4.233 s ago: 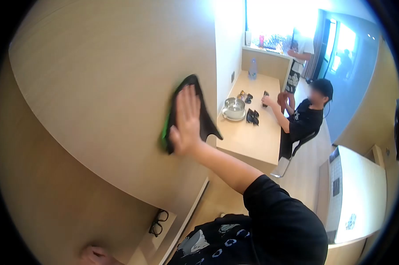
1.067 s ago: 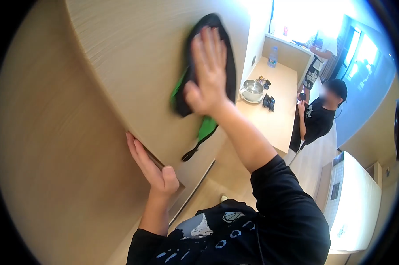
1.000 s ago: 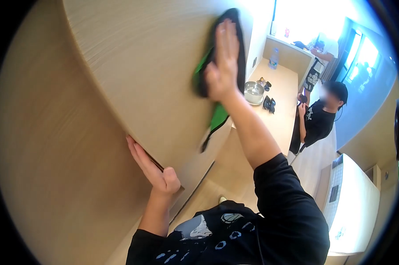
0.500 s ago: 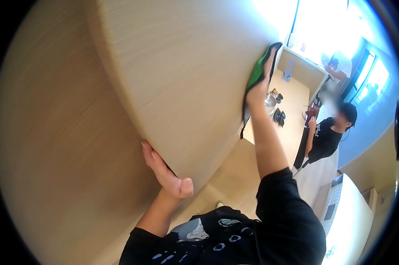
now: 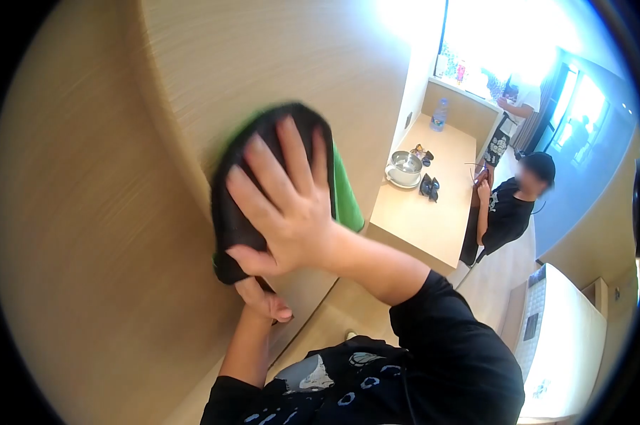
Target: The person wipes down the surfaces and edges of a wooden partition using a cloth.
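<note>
Under right hand point(image 5: 288, 216), cloth point(image 5: 242, 229) lengthwise toward upper right

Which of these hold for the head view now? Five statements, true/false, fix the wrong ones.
1. The right hand is spread over the cloth. True.
2. The left hand lies on top of the cloth. False: it is below, at the edge of the wooden panel, partly hidden by the cloth.
3. The cloth is black all over. False: green shows at its right side in the picture.
4. The bottle stands farther away on the table than the pot. True.
5. The person in the cap wears a white top. False: it is black.
</note>
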Available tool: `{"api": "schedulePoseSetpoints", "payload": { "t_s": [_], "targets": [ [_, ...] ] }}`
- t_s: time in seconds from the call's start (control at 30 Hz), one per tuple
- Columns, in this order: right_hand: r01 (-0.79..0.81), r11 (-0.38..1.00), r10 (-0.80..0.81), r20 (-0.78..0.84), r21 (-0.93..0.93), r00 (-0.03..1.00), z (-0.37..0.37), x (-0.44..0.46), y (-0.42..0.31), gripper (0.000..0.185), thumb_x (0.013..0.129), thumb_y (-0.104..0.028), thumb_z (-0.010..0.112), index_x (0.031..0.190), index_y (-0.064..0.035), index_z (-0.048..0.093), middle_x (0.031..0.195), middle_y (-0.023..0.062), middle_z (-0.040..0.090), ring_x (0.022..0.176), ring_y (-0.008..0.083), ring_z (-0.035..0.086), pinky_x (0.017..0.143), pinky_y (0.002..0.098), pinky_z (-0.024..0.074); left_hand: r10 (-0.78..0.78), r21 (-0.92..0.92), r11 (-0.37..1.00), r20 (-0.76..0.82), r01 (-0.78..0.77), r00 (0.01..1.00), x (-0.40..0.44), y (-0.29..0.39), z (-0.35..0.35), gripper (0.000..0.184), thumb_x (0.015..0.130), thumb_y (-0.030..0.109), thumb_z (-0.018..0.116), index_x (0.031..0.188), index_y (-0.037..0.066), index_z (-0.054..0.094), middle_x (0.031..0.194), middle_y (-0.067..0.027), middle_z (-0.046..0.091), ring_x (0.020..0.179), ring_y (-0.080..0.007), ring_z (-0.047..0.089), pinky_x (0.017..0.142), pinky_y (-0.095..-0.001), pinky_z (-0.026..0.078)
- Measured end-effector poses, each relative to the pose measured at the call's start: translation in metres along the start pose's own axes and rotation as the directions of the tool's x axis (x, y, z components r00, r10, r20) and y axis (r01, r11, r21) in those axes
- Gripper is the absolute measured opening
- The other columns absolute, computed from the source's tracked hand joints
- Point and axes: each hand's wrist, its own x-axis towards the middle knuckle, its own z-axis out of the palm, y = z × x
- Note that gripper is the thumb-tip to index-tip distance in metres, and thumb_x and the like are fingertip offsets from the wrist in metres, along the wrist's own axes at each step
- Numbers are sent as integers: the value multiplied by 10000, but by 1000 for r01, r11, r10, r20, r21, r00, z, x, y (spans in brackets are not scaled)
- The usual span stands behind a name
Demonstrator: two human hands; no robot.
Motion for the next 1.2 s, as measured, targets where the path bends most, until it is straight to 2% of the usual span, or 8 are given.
{"api": "schedulePoseSetpoints", "payload": {
  "t_s": [0.2,0.27,0.4,0.53,0.6,0.67,0.93,1.2],
  "targets": [
    [7,1000,-4,-162,18,987,-14,61,89,710,805,-416,580,1425,-99,448,1527,230,341,1393,506,291,1081,670,224,109,326,943,-94,-73,990,9,13,9,951,874,621,524,1527,2,215,1556,-313,191,1442,-478,198,1139,-606,153],
    [-100,988,90,-87,-120,992,-25,66,131,680,988,-367,377,1525,20,220,1598,223,176,1490,347,134,1205,408,104,98,329,943,-119,-54,988,12,17,14,973,854,616,565,1526,9,211,1557,-309,186,1450,-455,191,1150,-581,152],
    [250,929,-329,-300,-274,895,-10,41,291,485,913,-188,494,1379,-64,439,1536,257,302,1414,494,260,1129,604,232,58,284,959,-149,-14,987,18,23,20,978,835,588,614,1524,23,211,1564,-297,167,1465,-428,161,1156,-561,152],
    [-67,941,-21,-254,-333,967,-13,-7,374,404,1019,-141,357,1405,-26,395,1565,255,236,1450,427,225,1183,468,206,43,239,971,-134,-10,990,20,25,17,973,824,559,639,1527,42,208,1569,-279,160,1475,-404,143,1161,-547,142],
    [-547,836,541,-232,43,808,-15,-13,333,574,1060,-302,230,1523,34,182,1586,232,196,1479,347,169,1206,381,137,88,243,969,-142,-52,986,20,20,18,960,828,544,635,1530,52,204,1567,-273,173,1472,-403,153,1162,-546,138],
    [-608,794,591,-247,11,768,-10,-32,306,571,1049,-294,248,1512,39,221,1585,237,196,1478,354,174,1205,389,138,98,234,970,-142,-62,985,21,18,18,953,828,538,643,1533,71,203,1572,-255,152,1472,-388,150,1160,-528,160],
    [-517,853,522,-131,68,843,-1,-77,150,628,1015,-287,292,1511,79,168,1603,240,136,1496,362,101,1200,429,89,77,241,969,-106,-49,991,22,22,18,945,835,502,650,1541,90,176,1587,-233,89,1479,-368,117,1165,-492,178],
    [-203,979,205,-194,31,959,-20,13,194,587,951,-189,377,1494,1,265,1576,278,189,1461,473,150,1190,503,117,38,342,940,-115,4,993,6,24,15,939,813,486,644,1530,72,199,1566,-263,174,1454,-429,174,1139,-584,151]
  ]
}}
